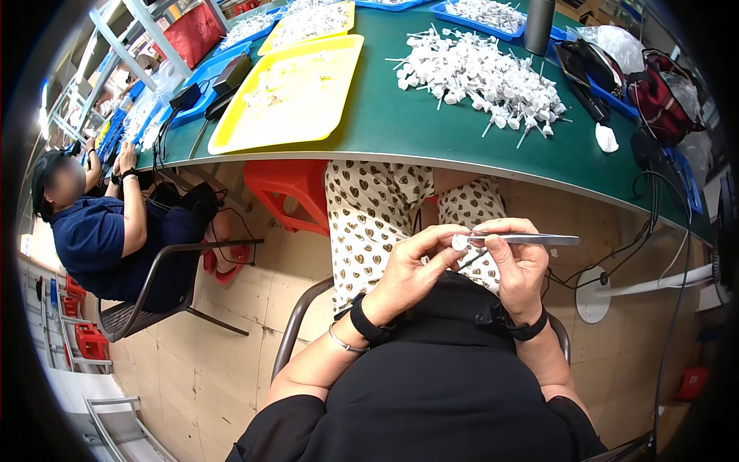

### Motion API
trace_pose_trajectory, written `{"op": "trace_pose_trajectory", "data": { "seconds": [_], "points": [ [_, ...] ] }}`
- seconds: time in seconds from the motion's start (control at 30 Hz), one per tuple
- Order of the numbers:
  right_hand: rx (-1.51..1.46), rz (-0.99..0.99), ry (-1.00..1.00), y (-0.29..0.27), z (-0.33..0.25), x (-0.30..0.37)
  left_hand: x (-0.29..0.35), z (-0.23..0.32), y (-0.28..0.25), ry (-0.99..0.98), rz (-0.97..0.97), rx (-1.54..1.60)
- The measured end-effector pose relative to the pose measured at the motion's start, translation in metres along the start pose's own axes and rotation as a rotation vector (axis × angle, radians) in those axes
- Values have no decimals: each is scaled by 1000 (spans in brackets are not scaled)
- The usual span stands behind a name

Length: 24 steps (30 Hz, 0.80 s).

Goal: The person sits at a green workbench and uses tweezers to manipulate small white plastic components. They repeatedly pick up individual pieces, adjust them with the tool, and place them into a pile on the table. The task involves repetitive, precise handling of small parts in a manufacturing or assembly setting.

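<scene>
Above my lap, my left hand (414,269) pinches a small white plastic part (459,242) between thumb and fingertips. My right hand (520,271) grips metal tweezers (550,239), whose broad end sticks out to the right. The tips of the tweezers meet the white part or lie right beside it; fingers partly hide the spot. On the green table (385,131) ahead lies a loose pile of similar white parts with thin stems (477,77). To its left, a yellow tray (315,115) holds a few small pale pieces.
Blue trays (493,27) and another yellow tray (350,15) line the far side. A dark bottle (539,27) stands behind the pile. Cables and a white fan stand (593,296) are at the right. A co-worker (92,239) sits at the left, near a red stool (289,189).
</scene>
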State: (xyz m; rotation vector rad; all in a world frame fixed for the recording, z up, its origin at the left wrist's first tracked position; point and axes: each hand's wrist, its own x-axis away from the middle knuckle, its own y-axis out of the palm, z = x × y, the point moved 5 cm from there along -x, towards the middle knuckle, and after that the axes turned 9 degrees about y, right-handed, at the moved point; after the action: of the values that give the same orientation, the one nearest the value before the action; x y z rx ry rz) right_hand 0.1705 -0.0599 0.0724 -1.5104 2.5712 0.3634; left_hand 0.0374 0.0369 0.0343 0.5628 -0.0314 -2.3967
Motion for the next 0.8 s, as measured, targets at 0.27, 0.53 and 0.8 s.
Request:
{"op": "trace_pose_trajectory", "data": {
  "seconds": [0.27,0.53,0.8],
  "points": [
    [-65,38,-19,-3,0,-3,-1,6,-6,159,36,-289],
    [-89,89,-44,-14,0,-7,-69,70,-104,402,522,-482],
    [-84,91,-23,-12,0,-7,-165,86,-171,493,446,-1728]
  ]
}}
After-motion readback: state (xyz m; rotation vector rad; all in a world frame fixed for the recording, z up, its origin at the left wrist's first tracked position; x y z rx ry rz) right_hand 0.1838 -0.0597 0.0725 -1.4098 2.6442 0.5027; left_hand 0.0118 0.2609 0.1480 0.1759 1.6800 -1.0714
